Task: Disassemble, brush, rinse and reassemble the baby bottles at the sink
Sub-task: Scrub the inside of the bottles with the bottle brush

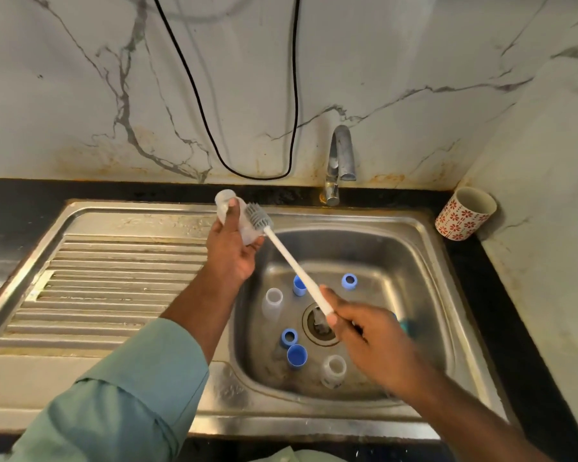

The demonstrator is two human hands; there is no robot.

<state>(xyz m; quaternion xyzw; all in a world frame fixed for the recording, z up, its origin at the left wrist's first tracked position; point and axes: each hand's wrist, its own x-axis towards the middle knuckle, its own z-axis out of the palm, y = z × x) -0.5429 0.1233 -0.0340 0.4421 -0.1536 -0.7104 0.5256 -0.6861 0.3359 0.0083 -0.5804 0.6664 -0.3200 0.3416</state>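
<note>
since loose parts lie across the sink (424, 248) basin, disassembly is judged complete and brushing is judged to be in hand. two clear bottles (272, 303) rest in the basin, one left of the drain (319, 323) and one near the front wall, both without caps. blue rings and caps (296, 355) lie around the drain, apart from each other. rinsing and reassembly are judged still to come; the tap (339, 161) shows no running water. the left hand (232, 248) is raised over the rear left edge of the basin, its grip closed round a clear bottle (226, 203) that lies tilted, base up and to the left, mouth down and to the right. the right hand (371, 331) sits lower, over the drain, its grip pinching the end of a white brush (294, 261) handle between thumb and fingers. the handle slopes up and left; its grey bristle head is at the bottle's mouth end, touching or just beside it; whether it is inside the bottle cannot be told. a patterned cup (464, 213) stands on the dark surface (464, 261) at the right corner.
</note>
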